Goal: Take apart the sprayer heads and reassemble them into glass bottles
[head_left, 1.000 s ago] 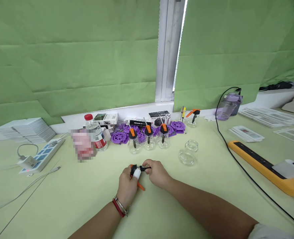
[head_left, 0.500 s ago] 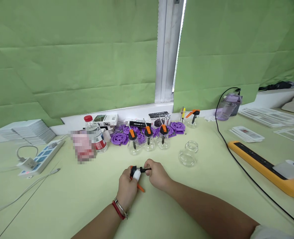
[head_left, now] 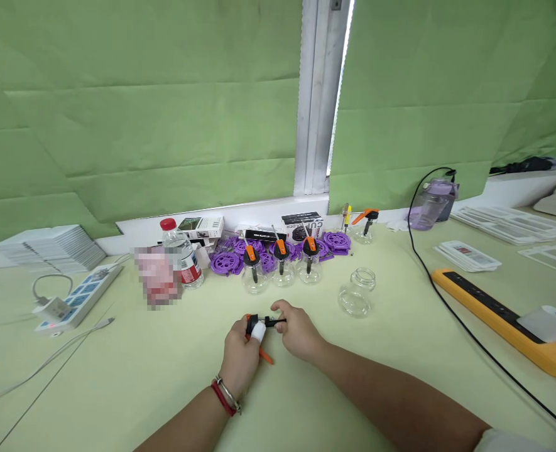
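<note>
My left hand (head_left: 242, 351), with a white wrap on its thumb, is closed around a black-and-orange jar lid (head_left: 253, 324) held sideways above the table. The lid's orange lever (head_left: 266, 356) sticks out below the thumb. My right hand (head_left: 301, 329) has its fingers at the far end of the lid's black stem (head_left: 276, 322), its index finger lifted a little off it. An open glass jar (head_left: 355, 294) stands to the right of the hands. Behind them are several glass jars (head_left: 282, 270) fitted with matching lids.
Purple plastic parts (head_left: 225, 262) lie piled behind the jars, near small boxes (head_left: 202, 226). On the left are a water bottle (head_left: 183, 254) and a white power strip (head_left: 82, 298). A yellow-orange power strip (head_left: 499, 323) and a black cable (head_left: 452, 298) lie on the right.
My right index finger has lifted and straightened slightly off the stem. The lid and my left hand stay nearly in place.
</note>
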Action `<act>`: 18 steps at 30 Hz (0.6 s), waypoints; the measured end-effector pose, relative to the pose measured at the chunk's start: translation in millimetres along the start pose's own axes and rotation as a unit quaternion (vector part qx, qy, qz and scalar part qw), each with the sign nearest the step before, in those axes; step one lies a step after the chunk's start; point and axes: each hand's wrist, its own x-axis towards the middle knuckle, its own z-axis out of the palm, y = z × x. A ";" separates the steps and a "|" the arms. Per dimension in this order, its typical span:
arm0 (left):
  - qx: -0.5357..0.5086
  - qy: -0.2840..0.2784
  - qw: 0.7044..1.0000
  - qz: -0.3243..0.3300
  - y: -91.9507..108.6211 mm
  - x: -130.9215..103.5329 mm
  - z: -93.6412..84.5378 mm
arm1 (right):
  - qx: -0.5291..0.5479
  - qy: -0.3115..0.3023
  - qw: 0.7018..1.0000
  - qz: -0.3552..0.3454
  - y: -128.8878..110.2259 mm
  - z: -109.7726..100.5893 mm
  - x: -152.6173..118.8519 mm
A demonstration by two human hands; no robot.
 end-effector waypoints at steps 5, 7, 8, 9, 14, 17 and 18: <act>0.006 -0.002 1.000 -0.003 1.4 -0.9 -0.2 | -0.007 0.001 1.000 -0.001 -2.2 -1.0 -1.5; 0.004 0.001 1.000 -0.005 0.5 -0.5 -0.1 | -0.007 -0.007 1.000 0.001 -3.6 -2.0 -1.8; 0.004 0.003 1.000 -0.008 -0.3 -0.2 -0.1 | -0.008 -0.010 1.000 0.004 -4.0 -2.3 -1.9; 0.003 0.005 1.000 -0.010 -1.0 0.1 0.0 | -0.009 -0.008 1.000 0.006 -4.1 -2.4 -1.8; -0.006 0.004 1.000 -0.010 -3.3 1.1 0.6 | -0.009 -0.002 1.000 0.008 -0.7 -0.3 -0.8; -0.005 0.005 1.000 -0.008 -2.3 1.0 0.7 | -0.008 0.006 1.000 0.002 0.9 1.0 -1.1; -0.006 0.005 1.000 -0.006 -1.7 0.9 0.7 | -0.007 0.010 1.000 -0.002 0.8 1.1 -1.4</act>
